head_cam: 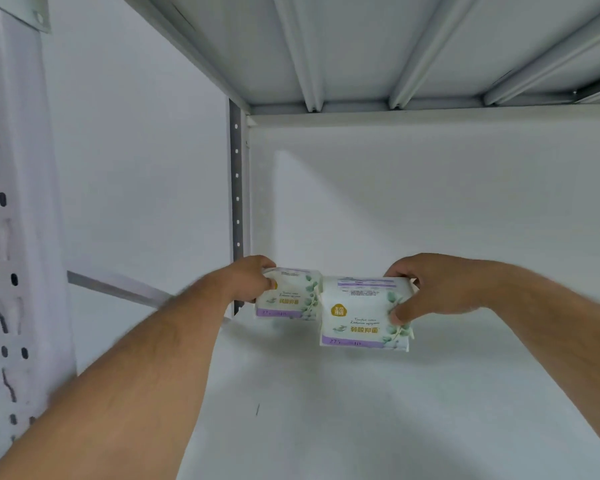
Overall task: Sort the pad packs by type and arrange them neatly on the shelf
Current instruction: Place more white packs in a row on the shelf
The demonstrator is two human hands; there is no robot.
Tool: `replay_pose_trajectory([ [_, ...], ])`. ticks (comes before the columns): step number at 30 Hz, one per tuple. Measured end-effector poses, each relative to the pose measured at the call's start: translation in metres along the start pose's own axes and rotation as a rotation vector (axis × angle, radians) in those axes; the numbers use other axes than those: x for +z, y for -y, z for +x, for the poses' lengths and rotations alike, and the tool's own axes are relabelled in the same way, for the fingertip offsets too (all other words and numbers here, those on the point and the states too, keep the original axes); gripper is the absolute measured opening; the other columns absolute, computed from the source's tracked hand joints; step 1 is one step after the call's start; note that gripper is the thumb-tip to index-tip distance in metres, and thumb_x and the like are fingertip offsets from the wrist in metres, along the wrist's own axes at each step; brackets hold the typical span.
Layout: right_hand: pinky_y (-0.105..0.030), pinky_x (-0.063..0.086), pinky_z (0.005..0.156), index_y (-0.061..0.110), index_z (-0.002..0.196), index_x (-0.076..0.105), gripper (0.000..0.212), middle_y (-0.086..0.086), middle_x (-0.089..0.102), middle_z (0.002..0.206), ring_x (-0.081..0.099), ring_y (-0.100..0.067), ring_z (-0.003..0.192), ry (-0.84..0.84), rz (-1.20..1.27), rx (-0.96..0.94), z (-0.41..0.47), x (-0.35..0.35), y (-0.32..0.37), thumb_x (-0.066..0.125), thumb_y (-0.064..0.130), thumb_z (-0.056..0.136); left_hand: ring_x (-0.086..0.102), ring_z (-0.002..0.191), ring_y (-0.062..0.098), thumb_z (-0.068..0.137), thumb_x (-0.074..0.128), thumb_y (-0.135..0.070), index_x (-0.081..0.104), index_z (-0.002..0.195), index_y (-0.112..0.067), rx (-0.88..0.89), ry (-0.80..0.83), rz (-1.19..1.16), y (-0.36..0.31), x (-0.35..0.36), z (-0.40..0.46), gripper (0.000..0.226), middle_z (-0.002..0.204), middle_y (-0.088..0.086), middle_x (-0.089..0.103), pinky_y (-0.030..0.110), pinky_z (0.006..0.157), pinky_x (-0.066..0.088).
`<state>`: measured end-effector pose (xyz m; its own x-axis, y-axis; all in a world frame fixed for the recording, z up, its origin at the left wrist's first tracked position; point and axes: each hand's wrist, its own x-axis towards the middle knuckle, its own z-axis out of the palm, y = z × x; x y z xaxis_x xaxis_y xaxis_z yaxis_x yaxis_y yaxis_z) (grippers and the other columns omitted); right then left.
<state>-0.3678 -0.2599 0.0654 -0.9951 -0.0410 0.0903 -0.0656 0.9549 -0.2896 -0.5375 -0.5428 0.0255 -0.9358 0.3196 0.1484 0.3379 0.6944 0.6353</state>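
Observation:
Two white pad packs with green leaves and a purple strip are side by side deep on the white shelf board (361, 410). My left hand (246, 280) grips the left pad pack (291, 299) by its left end, near the rear corner post. My right hand (433, 289) grips the right pad pack (357, 317) by its right end, thumb on the front face. The right pack is nearer to me and its edge touches or overlaps the left pack. Both packs look the same type.
A grey perforated rear post (237, 188) stands just behind my left hand. A white perforated front upright (11, 237) fills the left edge. The ribbed underside of the upper shelf (395, 46) is overhead. The white back wall (430, 188) closes the bay.

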Motion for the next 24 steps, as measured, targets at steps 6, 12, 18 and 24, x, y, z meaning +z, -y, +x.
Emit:
replay_pose_trajectory([
  [6,-0.020,0.047,0.078,0.037,0.111,0.062,0.045,0.019,0.063,0.109,0.059,-0.002,0.100,0.024,0.025,0.012,0.049,0.018,0.013,0.086,0.044,0.073,0.066,0.105,0.022,0.095,0.059,-0.010,0.054,0.131,-0.020,-0.047,0.053,-0.138,0.025,0.008,0.044,0.038,0.120,0.006,0.062,0.041,0.086,0.060],
  [12,-0.022,0.050,0.087,0.033,0.119,0.060,0.053,0.018,0.063,0.110,0.060,-0.004,0.103,0.069,0.049,0.029,0.084,0.047,0.020,0.085,0.045,0.073,0.063,0.109,0.019,0.095,0.059,-0.011,0.055,0.133,-0.028,-0.019,0.065,-0.207,0.044,0.017,0.070,0.042,0.128,0.003,0.059,0.036,0.091,0.058],
  [18,-0.017,0.046,0.074,0.032,0.117,0.062,0.050,0.017,0.064,0.107,0.060,-0.001,0.095,0.040,0.180,0.010,0.110,0.070,0.026,0.086,0.041,0.074,0.058,0.113,0.020,0.094,0.061,-0.013,0.048,0.139,-0.029,-0.078,0.075,-0.366,0.051,0.015,0.073,0.049,0.129,0.002,0.056,0.036,0.092,0.056],
  [24,-0.020,0.050,0.075,0.030,0.121,0.058,0.056,0.013,0.057,0.107,0.059,-0.003,0.092,-0.045,0.239,0.016,0.129,0.088,0.043,0.085,0.043,0.075,0.068,0.101,0.023,0.103,0.045,-0.032,0.050,0.124,-0.021,-0.149,0.053,-0.542,0.045,0.013,0.066,0.024,0.112,0.006,0.065,0.039,0.086,0.059],
])
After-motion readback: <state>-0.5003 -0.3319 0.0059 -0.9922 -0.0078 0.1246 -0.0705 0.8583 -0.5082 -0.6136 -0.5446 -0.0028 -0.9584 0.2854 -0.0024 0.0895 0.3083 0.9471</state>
